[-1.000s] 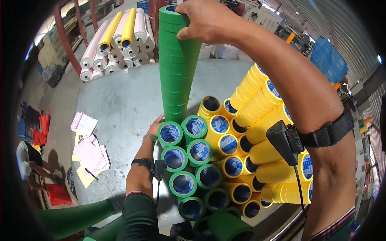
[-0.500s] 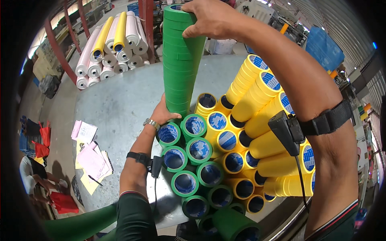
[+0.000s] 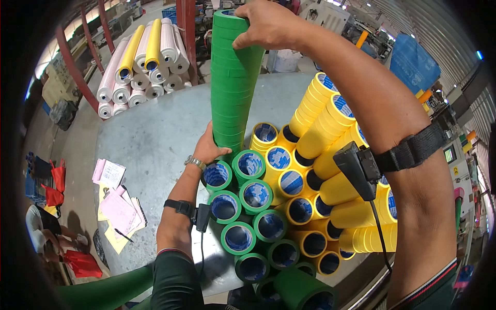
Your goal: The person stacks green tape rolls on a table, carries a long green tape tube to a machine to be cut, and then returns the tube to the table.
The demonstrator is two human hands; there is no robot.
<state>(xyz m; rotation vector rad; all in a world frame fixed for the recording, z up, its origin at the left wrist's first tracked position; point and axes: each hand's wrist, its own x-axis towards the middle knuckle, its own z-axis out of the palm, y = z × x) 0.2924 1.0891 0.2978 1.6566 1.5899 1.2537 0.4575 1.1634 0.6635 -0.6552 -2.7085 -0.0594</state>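
I have the right hand (image 3: 271, 25) pinching the top of a tall green column (image 3: 232, 88), thumb outside, and the left hand (image 3: 207, 148) wrapped round its foot, some fingers hidden; it stands beyond other green rolls (image 3: 238, 253), yellow rolls (image 3: 330, 164) crowding rightward, partly behind the right arm (image 3: 382, 93)

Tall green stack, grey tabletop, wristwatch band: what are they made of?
Green stack: probably paper or plastic tape, low sheen, ringed by fine seams. Tabletop: likely sheet metal, smooth, worn; grey with dark smudges and glare. Wristwatch band: looks like metal; silvery, shiny.
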